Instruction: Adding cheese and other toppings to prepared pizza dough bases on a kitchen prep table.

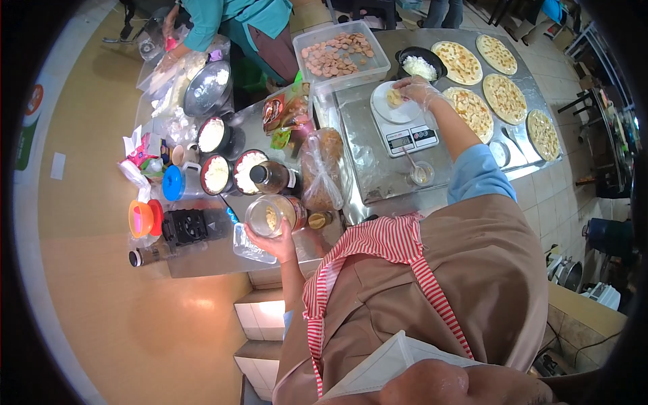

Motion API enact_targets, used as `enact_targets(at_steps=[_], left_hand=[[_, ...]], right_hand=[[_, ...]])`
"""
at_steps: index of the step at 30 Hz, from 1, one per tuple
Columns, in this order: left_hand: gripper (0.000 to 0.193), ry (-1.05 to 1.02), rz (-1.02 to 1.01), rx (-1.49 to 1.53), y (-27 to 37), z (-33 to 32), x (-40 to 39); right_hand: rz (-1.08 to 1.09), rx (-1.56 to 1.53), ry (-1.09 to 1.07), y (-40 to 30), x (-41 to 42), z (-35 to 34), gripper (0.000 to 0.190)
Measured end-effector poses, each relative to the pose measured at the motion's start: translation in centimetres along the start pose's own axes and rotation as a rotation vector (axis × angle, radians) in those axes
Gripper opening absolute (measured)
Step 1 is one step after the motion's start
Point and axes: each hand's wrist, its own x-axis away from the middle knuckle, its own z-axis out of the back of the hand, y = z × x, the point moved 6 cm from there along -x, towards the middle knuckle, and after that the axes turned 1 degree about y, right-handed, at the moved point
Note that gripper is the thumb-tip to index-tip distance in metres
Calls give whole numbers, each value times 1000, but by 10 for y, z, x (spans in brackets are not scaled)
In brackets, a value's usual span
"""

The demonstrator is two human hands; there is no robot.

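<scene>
My left hand (278, 245) grips a clear plastic jar (263, 215) that lies tilted, with a little pale yellow food at its bottom. My right hand (417, 91), in a clear plastic glove, reaches over a white plate (387, 112) on a digital kitchen scale (411, 139). Its fingertips touch a small heap of pale yellow food (394, 97) on the plate; whether they pinch any is hard to tell. Nearer me stands a small glass cup (421, 173) with a spoon in it. A black pan of white shredded food (419, 67) is just beyond the scale.
Several topped flatbreads (457, 63) lie at the right. A plastic tub of sliced sausage (341, 53) stands at the back. Bowls of white food (216, 174), a dark bottle (269, 177) and a tied bag (322, 169) crowd the left side. A co-worker in a teal top (202, 25) handles food at upper left.
</scene>
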Motion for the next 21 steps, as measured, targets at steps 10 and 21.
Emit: enact_targets(at_steps=[10,21], left_hand=[[88,7,-19,8,0,1,0],[87,70,-61,33,-3,0,0]], right_hand=[[-89,25,36,3,0,2,16],[-155,-711,0,11,7,8,23]])
